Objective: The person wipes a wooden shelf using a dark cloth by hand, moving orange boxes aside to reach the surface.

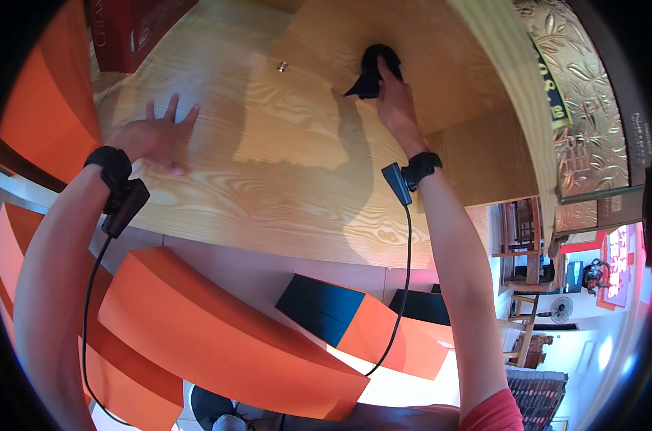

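My right hand [398, 105] presses a dark cloth [370, 81] against the wood-grain inner panel of a shelf, index finger stretched along it. One corner of the cloth hangs loose to the left. On the pale wood-grain shelf board [299, 199], my left hand [150, 134] leans with its fingers spread and nothing held. A small shiny metal fitting [281, 67] sits on the wood between the two hands. Each wrist carries a black strap with a small cabled device.
A dark red box [137, 32] stands beyond my left hand, with an orange box [51, 113] beside it. Below the shelf edge lie several orange boxes [223, 334], some with dark ends. At right are a gold embossed box [579, 97] and a standing fan [560, 310].
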### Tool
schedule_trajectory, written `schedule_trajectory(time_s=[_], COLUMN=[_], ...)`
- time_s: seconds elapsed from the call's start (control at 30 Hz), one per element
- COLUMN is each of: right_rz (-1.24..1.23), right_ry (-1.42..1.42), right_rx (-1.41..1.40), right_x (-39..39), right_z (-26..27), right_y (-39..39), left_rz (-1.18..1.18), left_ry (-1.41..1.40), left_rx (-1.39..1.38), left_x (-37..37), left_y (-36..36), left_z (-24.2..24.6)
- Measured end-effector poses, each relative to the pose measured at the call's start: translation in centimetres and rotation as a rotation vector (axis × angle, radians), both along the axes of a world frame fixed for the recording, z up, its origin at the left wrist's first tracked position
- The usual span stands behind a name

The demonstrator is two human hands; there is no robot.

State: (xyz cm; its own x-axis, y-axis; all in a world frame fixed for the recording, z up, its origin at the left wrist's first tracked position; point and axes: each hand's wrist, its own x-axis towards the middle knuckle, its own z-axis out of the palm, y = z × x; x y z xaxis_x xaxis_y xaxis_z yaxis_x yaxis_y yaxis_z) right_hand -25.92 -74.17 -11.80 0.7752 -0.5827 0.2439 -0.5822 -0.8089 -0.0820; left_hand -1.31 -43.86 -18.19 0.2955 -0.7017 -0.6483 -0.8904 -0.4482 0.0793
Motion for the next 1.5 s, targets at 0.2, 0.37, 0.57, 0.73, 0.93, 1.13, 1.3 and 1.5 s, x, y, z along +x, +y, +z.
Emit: schedule_trajectory(time_s=[0.2,0.37,0.57,0.73,0.93,1.13,1.3,1.5], right_rz=[0.065,0.045,0.079,-0.082,-0.076,-0.080,-0.112,-0.115], right_ry=[-0.274,-0.361,-0.254,-0.184,-0.105,-0.042,0.039,0.022], right_rx=[-0.428,-0.575,-0.748,-0.626,-0.578,-0.621,-0.503,-0.531], right_x=[-3.4,-3.0,-2.6,-1.6,-1.7,-1.8,-2.2,-2.2], right_z=[2.1,5.6,8.8,7.9,7.8,7.5,6.0,4.1], right_y=[-1.7,-3.2,-6.0,-7.2,-7.3,-7.1,-5.4,-6.0], left_rz=[-0.016,-0.087,-0.099,-0.133,-0.161,-0.152,-0.095,-0.164], left_ry=[0.004,-0.027,-0.005,-0.012,-0.040,-0.038,-0.043,-0.043], left_rx=[-0.103,-0.125,-0.146,-0.132,-0.150,-0.170,-0.107,-0.130], left_x=[1.4,1.2,1.3,1.3,1.4,1.9,1.2,1.8], left_y=[0.3,0.3,0.4,0.4,0.5,0.5,0.4,0.3], left_z=[-1.9,-1.9,-1.9,-2.3,-2.5,-2.8,-2.2,-3.1])
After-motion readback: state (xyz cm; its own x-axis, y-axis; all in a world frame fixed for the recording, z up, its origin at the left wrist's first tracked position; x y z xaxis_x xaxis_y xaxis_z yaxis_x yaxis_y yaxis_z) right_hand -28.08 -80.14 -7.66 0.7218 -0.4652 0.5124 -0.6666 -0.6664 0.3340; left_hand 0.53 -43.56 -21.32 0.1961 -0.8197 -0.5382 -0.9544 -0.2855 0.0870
